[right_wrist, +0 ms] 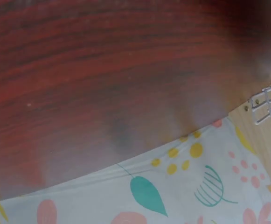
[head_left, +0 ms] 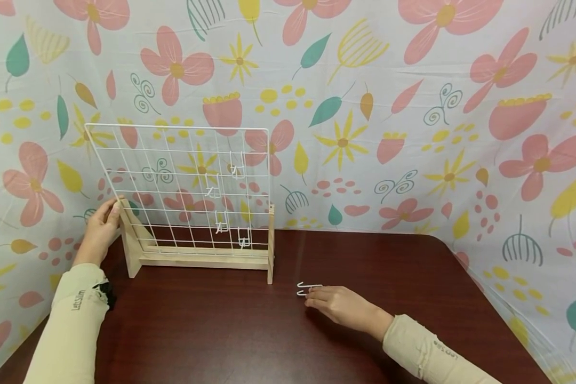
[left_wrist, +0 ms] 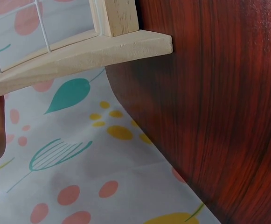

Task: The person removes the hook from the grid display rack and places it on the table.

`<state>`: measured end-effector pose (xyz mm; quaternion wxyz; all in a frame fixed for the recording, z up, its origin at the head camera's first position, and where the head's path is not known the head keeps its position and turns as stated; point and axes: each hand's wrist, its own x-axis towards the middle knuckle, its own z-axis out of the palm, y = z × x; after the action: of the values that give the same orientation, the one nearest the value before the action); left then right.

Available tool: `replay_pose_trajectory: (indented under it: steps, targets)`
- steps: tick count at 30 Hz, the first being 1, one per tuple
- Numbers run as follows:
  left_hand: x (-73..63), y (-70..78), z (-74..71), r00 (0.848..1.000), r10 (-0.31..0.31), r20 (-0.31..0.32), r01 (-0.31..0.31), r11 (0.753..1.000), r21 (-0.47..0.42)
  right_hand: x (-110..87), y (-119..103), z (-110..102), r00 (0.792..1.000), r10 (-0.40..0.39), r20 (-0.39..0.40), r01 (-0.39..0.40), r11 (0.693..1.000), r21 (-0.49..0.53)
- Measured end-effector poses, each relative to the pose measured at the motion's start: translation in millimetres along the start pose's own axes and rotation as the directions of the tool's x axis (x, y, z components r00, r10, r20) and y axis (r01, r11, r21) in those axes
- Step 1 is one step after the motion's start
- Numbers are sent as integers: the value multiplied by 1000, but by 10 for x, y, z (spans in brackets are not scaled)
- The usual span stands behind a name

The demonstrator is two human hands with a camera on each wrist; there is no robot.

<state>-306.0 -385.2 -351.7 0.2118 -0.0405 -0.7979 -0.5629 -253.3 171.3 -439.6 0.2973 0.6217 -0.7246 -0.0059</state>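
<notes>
A white wire grid [head_left: 177, 127] stands upright in a wooden base [head_left: 206, 262] on the left half of the table. My left hand [head_left: 97, 232] holds the top of the left wooden side piece [head_left: 130, 245], thumb and fingers about its edge; the left wrist view shows fingers touching that wood [left_wrist: 79, 58]. Several white wire hooks [head_left: 222, 226] hang on the grid's right part. Right of the stand, my right hand [head_left: 343, 308] pinches another white wire hook [head_left: 301, 293], prongs pointing left, above the table. In the right wrist view this hook [right_wrist: 265, 106] appears beside a fingertip.
The dark red-brown wooden table [head_left: 211, 330] reaches forward to a white cloth [head_left: 345, 176] printed with flowers and leaves, which hangs behind and on both sides. The right wooden side piece [head_left: 271, 245] stands left of the held hook.
</notes>
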Motion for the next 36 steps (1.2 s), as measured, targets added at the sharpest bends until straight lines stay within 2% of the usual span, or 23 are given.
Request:
replay_pose_trajectory:
  steps: [10,14,17,24,32,36]
  targets:
    - [-2,-28,-15,1000,-5,8,5,1000,27,-21,-49,37,999,-26,40,26,999,-20]
    - [4,-28,-22,1000,4,11,-4,1000,2,-21,-55,22,998,-15,67,15,1000,3]
    - [10,-19,-18,1000,2,9,-2,999,-54,-20,-62,13,995,-7,96,5,1000,24]
    - [-1,-16,-17,999,-42,27,42,999,-20,-19,-87,28,992,-17,128,12,999,42]
    - [-6,-14,-22,997,-57,45,59,998,-38,-9,-109,23,987,-10,162,6,1000,27]
    - [-2,-5,-28,997,-65,52,65,998,9,-20,-112,23,983,-5,183,0,1000,23]
